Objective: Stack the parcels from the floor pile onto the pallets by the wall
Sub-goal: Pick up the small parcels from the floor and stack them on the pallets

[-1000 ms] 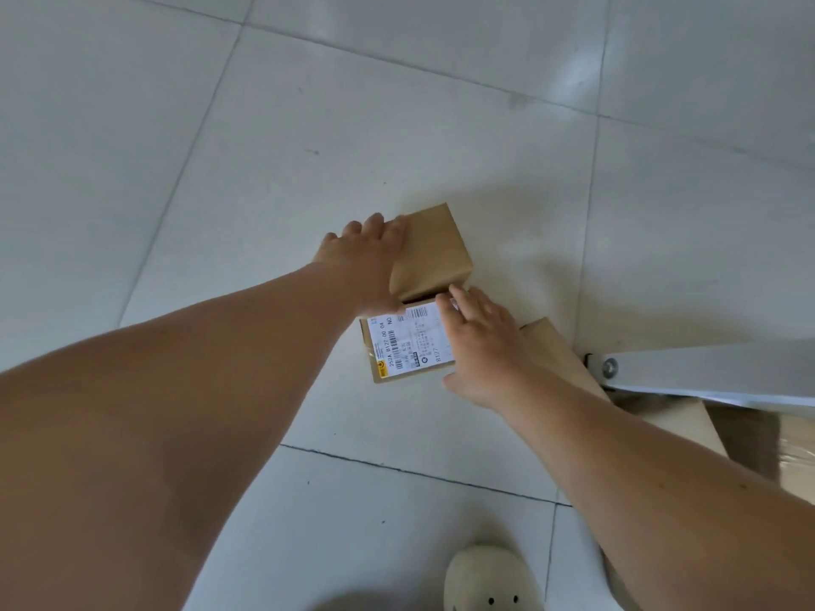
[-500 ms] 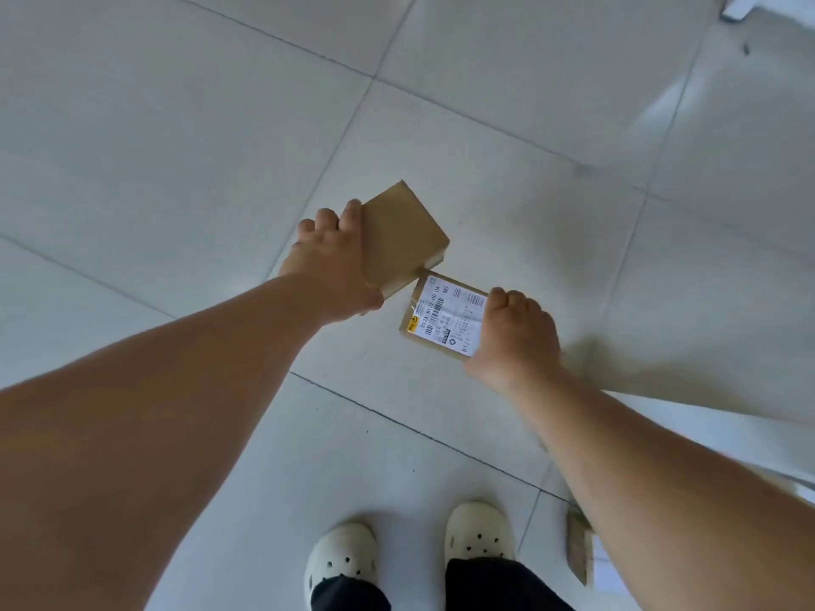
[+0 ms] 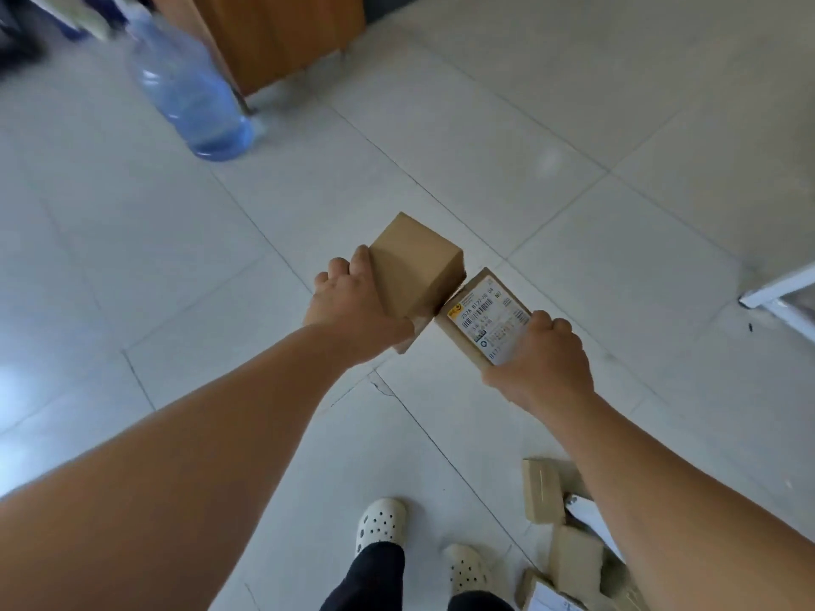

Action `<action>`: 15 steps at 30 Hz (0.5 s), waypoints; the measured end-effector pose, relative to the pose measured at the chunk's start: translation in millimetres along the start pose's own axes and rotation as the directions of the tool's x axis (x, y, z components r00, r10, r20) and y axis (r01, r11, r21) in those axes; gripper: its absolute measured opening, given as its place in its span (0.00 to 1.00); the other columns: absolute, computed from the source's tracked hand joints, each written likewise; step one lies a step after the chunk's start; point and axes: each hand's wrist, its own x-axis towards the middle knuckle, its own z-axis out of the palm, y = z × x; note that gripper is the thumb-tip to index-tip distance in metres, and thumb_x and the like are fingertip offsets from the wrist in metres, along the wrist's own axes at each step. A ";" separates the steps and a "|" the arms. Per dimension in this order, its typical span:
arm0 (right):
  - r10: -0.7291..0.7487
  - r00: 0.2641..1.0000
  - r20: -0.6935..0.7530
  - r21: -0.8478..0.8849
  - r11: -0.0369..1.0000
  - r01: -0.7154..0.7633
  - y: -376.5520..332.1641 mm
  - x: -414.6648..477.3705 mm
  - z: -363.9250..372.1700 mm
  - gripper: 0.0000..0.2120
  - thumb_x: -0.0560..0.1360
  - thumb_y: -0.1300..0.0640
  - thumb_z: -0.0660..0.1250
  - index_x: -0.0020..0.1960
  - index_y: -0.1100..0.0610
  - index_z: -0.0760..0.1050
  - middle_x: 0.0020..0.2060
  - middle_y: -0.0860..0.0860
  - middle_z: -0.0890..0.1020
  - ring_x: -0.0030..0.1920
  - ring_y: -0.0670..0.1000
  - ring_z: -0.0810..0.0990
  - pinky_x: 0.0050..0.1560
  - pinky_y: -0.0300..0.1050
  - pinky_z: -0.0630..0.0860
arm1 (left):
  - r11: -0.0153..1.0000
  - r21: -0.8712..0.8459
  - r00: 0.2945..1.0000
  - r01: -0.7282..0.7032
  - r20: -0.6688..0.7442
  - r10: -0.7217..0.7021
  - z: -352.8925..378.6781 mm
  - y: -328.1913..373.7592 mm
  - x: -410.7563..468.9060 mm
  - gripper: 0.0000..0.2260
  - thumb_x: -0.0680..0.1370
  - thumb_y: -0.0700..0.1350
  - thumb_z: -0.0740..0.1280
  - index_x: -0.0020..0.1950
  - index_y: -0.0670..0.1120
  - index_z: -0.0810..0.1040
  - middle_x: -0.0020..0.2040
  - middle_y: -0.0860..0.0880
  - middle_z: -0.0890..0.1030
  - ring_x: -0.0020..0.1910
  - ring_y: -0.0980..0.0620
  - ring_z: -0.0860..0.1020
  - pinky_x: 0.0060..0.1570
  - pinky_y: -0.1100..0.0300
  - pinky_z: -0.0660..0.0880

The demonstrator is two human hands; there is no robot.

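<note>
Above tiled floor (image 3: pixel 595 213) — both arms outstretched, left hand (image 3: pixel 353 308) gripping plain box (image 3: pixel 416 266), right hand (image 3: pixel 544 357) gripping labelled parcel (image 3: pixel 483 319).

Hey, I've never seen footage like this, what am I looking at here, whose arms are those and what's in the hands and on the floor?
There is no machine here. The single view comes from a camera worn on a person's head, looking forward and down, so the two bare arms reaching out are the wearer's own.

The left hand grips a plain brown box. The right hand grips a flatter parcel with a white shipping label on top. Both are held up above the tiled floor, corners nearly meeting.

Below are the wearer's white clogs. More brown parcels lie in a pile at lower right. Farther off stands a blurred blue water bottle beside a wooden cabinet.
</note>
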 end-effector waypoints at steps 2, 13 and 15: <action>-0.083 0.996 -0.014 0.013 0.996 0.083 -24.1 -24.5 -34.5 0.38 0.62 0.45 0.76 0.63 0.62 0.65 0.56 0.57 0.73 0.56 0.58 0.74 0.55 0.50 0.74 | 0.997 -0.029 0.995 0.071 -0.068 -0.073 -43.4 -3.9 -41.2 0.45 0.69 0.56 0.73 0.78 0.48 0.51 0.65 0.46 0.66 0.64 0.44 0.66 0.56 0.55 0.66; -0.492 0.855 0.163 0.147 0.869 0.472 -131.5 -162.8 -108.9 0.39 0.60 0.38 0.77 0.59 0.57 0.62 0.53 0.52 0.75 0.50 0.56 0.79 0.47 0.48 0.79 | 0.785 -0.411 0.751 0.464 -0.286 -0.594 -150.8 -46.4 -288.9 0.37 0.69 0.56 0.73 0.72 0.51 0.60 0.57 0.49 0.67 0.58 0.45 0.70 0.53 0.49 0.73; -0.565 0.797 0.212 0.166 0.825 0.541 -152.1 -195.1 -106.6 0.38 0.60 0.38 0.76 0.57 0.56 0.61 0.52 0.51 0.75 0.48 0.55 0.79 0.46 0.49 0.80 | 0.701 -0.496 0.674 0.513 -0.273 -0.687 -154.8 -61.1 -335.7 0.36 0.67 0.56 0.74 0.71 0.51 0.62 0.57 0.50 0.68 0.56 0.45 0.72 0.53 0.49 0.75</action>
